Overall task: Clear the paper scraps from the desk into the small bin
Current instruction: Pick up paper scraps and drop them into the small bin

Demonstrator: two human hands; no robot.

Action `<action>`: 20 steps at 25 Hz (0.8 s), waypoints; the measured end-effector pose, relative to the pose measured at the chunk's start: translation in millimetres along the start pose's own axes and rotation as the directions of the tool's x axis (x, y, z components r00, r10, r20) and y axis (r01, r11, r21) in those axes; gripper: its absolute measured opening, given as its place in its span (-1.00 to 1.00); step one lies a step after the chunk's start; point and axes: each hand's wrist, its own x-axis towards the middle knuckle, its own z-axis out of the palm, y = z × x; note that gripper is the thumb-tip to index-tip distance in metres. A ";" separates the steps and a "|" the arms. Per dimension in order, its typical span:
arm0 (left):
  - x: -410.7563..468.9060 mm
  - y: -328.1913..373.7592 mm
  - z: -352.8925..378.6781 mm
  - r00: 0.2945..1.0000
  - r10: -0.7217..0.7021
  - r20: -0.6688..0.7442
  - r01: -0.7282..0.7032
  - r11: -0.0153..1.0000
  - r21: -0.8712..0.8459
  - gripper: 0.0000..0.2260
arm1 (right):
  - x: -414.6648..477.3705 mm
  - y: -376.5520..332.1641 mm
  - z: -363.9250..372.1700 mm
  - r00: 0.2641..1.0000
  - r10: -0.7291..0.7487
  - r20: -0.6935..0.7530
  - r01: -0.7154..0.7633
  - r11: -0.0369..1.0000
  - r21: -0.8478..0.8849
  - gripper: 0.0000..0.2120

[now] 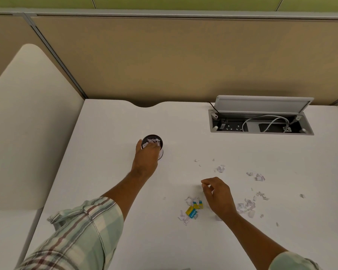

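Our left hand [147, 155] reaches over the small bin [152, 145], fingers bunched together in the paper inside. Our right hand [217, 193] hangs just above the white desk [109, 172], thumb and finger pinched. Paper scraps [246, 205] lie scattered near it, with two little yellow boxes [194, 209].

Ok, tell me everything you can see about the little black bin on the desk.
The small round black mesh bin stands upright on the white desk, left of the scattered paper scraps. Its wall looks like dark wire mesh, with a dark rim around the open top. Crumpled white paper fills it nearly to the rim. The left hand reaches over its near side, fingers at the opening, hiding most of the front wall. Whether the hand grips anything is unclear.
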 end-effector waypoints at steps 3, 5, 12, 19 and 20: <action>-5.8 3.7 -6.1 0.997 0.009 -0.073 -0.011 0.999 -0.032 -0.56 | -4.8 1.7 -5.7 1.000 -0.010 0.015 0.010 1.000 -0.017 -0.87; -10.9 8.4 -12.1 0.987 0.019 -0.159 -0.027 0.998 -0.049 -0.60 | -8.1 3.6 -12.3 1.000 -0.022 0.002 0.022 1.000 -0.012 -0.87; -66.3 40.9 9.5 0.983 -0.116 -0.140 0.066 0.944 -0.323 -0.75 | -19.9 52.3 -67.4 0.976 0.151 -0.154 -0.160 0.986 -0.052 -0.82; -117.1 79.2 46.4 0.862 -0.396 0.316 0.496 0.789 -0.362 -0.60 | -33.8 116.1 -120.2 0.866 0.496 -0.064 -0.498 0.844 -0.198 -0.64; -122.6 86.9 50.6 0.839 -0.422 0.344 0.533 0.766 -0.360 -0.59 | -36.4 119.4 -120.3 0.850 0.526 -0.042 -0.521 0.823 -0.227 -0.62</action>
